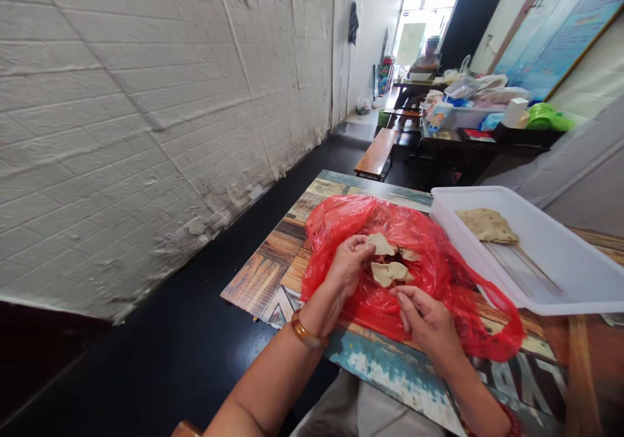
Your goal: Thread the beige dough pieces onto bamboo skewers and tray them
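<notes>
My left hand (347, 266) pinches the edge of a flat beige piece that looks like bean curd sheet (381, 244), over a red plastic bag (336, 222). My right hand (429, 318) has its fingers closed on the lower end of a thin skewer. On that skewer, between my hands, sits a folded beige piece (390, 273). Another beige piece (409, 255) shows inside the bag's mouth. The bag lies crumpled on the table, its handle loop stretched to the right.
A white plastic tray (468, 255) stands right of the bag, holding skewered beige sheets (487, 225). The patterned table (263, 274) ends at the left above a dark floor. Beyond it are a wooden bench (377, 152), a cluttered table and a seated person (425, 65).
</notes>
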Tool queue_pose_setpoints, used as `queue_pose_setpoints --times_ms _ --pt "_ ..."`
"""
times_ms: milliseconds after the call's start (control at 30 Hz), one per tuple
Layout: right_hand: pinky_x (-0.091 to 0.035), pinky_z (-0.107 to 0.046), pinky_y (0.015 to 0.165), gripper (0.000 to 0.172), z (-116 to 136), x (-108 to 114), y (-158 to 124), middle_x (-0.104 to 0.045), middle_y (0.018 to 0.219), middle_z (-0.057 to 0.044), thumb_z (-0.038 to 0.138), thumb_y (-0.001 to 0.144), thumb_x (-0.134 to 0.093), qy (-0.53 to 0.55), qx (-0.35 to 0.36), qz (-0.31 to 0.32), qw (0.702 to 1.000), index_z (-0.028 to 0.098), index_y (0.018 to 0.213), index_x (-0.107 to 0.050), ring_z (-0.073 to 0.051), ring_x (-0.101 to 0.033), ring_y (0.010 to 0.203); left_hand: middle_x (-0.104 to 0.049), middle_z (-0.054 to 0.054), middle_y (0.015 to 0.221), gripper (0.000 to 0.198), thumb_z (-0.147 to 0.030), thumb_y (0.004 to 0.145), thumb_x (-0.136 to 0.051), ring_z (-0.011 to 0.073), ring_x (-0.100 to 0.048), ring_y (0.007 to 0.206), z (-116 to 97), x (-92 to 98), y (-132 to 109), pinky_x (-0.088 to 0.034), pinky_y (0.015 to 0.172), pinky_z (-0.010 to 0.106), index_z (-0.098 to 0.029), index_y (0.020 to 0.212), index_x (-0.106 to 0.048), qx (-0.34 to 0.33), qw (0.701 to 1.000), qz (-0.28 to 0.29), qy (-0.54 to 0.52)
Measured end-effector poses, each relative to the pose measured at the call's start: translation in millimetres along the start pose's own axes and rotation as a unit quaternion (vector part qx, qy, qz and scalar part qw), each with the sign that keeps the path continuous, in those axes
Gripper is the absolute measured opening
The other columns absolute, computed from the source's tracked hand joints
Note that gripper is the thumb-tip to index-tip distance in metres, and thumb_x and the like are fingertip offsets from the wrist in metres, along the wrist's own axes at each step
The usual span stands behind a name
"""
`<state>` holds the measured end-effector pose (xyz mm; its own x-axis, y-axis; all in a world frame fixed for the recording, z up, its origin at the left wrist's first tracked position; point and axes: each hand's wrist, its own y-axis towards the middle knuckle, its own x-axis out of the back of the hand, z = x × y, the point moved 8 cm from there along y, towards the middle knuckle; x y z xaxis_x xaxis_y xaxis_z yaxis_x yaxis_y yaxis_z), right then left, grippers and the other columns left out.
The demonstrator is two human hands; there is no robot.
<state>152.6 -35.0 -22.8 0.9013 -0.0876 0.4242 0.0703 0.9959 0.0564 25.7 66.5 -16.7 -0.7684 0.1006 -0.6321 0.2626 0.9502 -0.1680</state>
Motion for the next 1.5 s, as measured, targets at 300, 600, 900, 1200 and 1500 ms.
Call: queue_pose_setpoints --times_ms 300,600,900,1200,1500 --pt "-0.035 -0.024 0.047 0.039 -4 -1 1 -0.048 0.047 0.006 0.044 0.091 -0.043 0.005 -0.007 -0.002 1.000 0.013 0.104 -0.062 -0.012 -0.046 0.043 -0.065 0.002 0.067 0.041 -0.028 0.052 -0.082 0.0129 -0.061 0.056 1 1.6 -1 -0.045 0.056 0.023 -0.013 0.080 -0.056 0.002 1.000 -0.010 0.012" --pt "-0.037 -0.024 0.049 0.039 -3 -1 2 -0.047 0.046 0.006 0.046 0.091 -0.043 0.008 -0.009 -0.004 1.000 0.013 0.100 -0.062 -0.013 -0.046 0.043 -0.065 0.002 0.068 0.042 -0.030 0.051 -0.083 0.0147 -0.062 0.056 4 0.5 0 -0.044 0.054 0.023 -0.014 0.079 -0.055 0.000 1.000 -0.001 0.017" --pt "-0.038 -0.024 0.049 0.039 -1 1 3 -0.047 0.046 0.006 0.046 0.090 -0.043 0.002 0.001 -0.015 1.000 0.014 0.099 -0.063 -0.013 -0.047 0.043 -0.060 -0.001 0.065 0.036 -0.029 0.052 -0.082 0.0104 -0.058 0.055 1 -0.9 -3 -0.039 0.050 0.019 -0.014 0.072 -0.055 -0.023 0.999 -0.001 0.042" --pt "-0.037 -0.023 0.048 0.038 5 1 3 -0.046 0.046 0.006 0.046 0.091 -0.042 -0.015 0.009 -0.021 1.000 0.015 0.096 -0.063 -0.013 -0.047 0.043 -0.063 0.000 0.067 0.034 -0.031 0.058 -0.080 0.0121 -0.060 0.058 -1 -0.4 -2 -0.041 0.052 0.019 -0.015 0.075 -0.055 -0.056 0.995 0.009 0.083" --pt "-0.038 -0.023 0.045 0.039 2 0 4 -0.046 0.044 0.006 0.048 0.090 -0.044 0.009 0.007 -0.029 1.000 0.014 0.093 -0.064 -0.012 -0.047 0.041 -0.066 0.003 0.071 0.035 -0.037 0.062 -0.078 0.0135 -0.062 0.063 -2 -6.9 -5 -0.044 0.058 0.022 -0.015 0.075 -0.055 -0.063 0.993 0.047 0.094"
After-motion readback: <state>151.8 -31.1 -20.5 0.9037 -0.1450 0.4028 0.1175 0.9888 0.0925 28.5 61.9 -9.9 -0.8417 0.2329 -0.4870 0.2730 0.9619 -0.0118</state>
